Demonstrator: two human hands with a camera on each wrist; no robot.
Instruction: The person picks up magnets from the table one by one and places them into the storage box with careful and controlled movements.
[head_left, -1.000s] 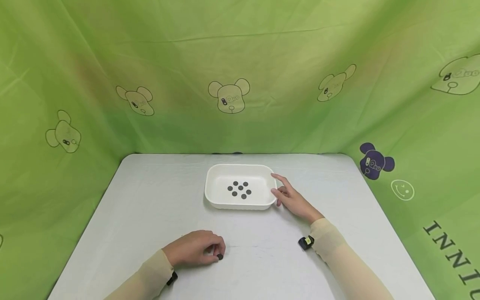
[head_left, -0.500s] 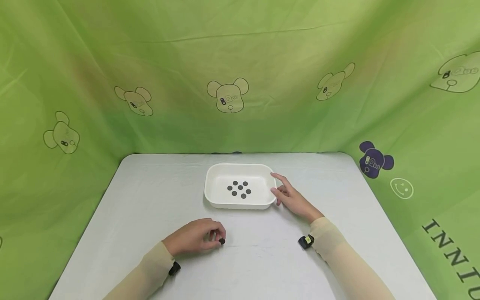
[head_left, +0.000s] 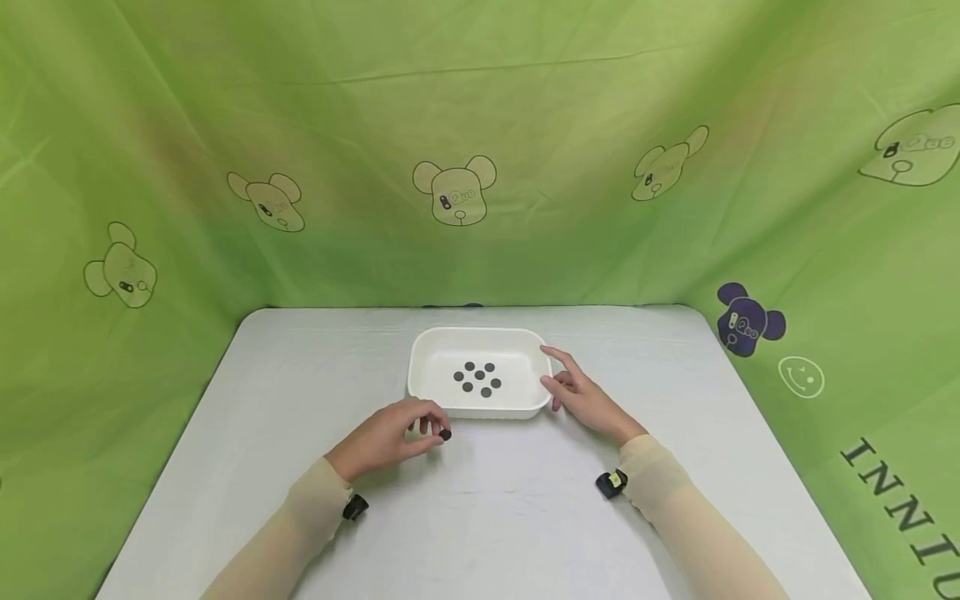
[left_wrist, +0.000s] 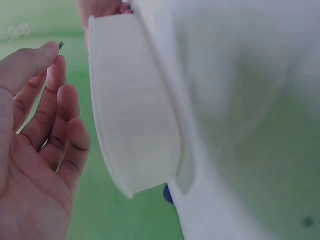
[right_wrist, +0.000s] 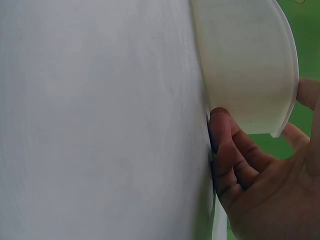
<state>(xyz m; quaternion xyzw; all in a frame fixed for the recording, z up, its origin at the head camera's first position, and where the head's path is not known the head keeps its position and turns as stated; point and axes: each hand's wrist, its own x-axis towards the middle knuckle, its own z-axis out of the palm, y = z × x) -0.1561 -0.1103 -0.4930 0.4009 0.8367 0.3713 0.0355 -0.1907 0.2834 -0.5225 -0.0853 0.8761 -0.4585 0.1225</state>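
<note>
My left hand (head_left: 386, 437) pinches a small black disc (head_left: 446, 435) between thumb and fingertips, just in front of the white tray's near left side. In the left wrist view the disc (left_wrist: 61, 45) shows as a thin dark edge beyond the thumb. The white tray (head_left: 487, 412) is rectangular with rounded corners, and several similar dark discs (head_left: 480, 375) lie grouped on its floor. My right hand (head_left: 588, 404) holds the tray's right end, thumb and index finger over the rim. In the right wrist view other fingers (right_wrist: 242, 160) bend against the outer wall.
The tray rests toward the back of a white-covered table (head_left: 480, 517). Green cloth (head_left: 345, 108) printed with bear heads surrounds the table at the back and sides. A black wrist device (head_left: 611, 483) sits on the right sleeve, another (head_left: 356, 507) on the left one.
My left hand has moved away from me toward the tray, carrying the black disc up from the table's front part. The right hand and the tray have stayed put.
</note>
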